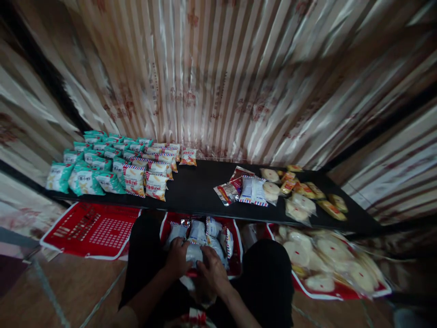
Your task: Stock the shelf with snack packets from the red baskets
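Observation:
My left hand (177, 259) and my right hand (213, 269) reach into a red basket (238, 241) that stands between my knees. Between them is a pale snack bag (194, 254), with the fingers of each hand curled against its sides. Other snack bags (197, 231) with white and blue-striped edges lie around it in the basket. The undersides of my fingers are hidden, and the basket's inside is dim.
On the black shelf (194, 191) stand rows of teal snack bags (85, 180) and striped snack bags (134, 180). To the right lie a loose snack bag (253, 190) and yellow packs (331, 209). Red baskets flank my knees; the right one holds pale round packs (332, 250).

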Motion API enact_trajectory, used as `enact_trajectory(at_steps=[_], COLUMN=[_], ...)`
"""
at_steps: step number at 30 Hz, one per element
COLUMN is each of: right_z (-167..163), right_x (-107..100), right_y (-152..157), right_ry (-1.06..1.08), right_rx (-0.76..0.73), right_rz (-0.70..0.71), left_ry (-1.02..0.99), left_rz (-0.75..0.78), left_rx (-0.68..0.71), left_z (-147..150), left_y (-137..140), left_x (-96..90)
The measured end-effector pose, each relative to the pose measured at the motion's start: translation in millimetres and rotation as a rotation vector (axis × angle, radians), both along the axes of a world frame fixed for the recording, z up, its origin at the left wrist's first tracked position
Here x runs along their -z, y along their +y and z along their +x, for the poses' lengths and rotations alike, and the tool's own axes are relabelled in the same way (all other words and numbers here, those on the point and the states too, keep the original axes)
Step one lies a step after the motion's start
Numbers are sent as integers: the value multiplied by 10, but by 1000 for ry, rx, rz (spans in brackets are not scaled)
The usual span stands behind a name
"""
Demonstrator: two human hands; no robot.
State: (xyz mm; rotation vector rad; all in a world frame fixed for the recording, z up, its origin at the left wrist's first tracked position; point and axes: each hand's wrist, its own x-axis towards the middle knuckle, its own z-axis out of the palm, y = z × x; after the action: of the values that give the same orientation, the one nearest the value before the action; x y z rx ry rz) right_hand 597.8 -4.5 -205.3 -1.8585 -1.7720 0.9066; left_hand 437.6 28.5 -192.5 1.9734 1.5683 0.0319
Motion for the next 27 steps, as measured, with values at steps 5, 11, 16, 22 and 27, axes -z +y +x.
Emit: enact_trajectory(at_steps=[5,11,16,22,27], right_z=[50,95,200,316,307], right_x=[-193,-344,-430,-652,-791], right_y=[39,49,76,138,147], right_ry=[61,71,245,714,825], right_rx=[-125,-171,-36,85,64], right_rz=[13,147,118,-125,-177], left_ry=[-45,-101,-335,-687,-578], left_rz=[78,-20,-158,-223,-75], left_rx=[25,65,104,19,-122], left_z=[-70,-110,-231,-209,-53], left_y=[185,371,498,622,705], left_x=[-406,-768,-952,-1065,-1010])
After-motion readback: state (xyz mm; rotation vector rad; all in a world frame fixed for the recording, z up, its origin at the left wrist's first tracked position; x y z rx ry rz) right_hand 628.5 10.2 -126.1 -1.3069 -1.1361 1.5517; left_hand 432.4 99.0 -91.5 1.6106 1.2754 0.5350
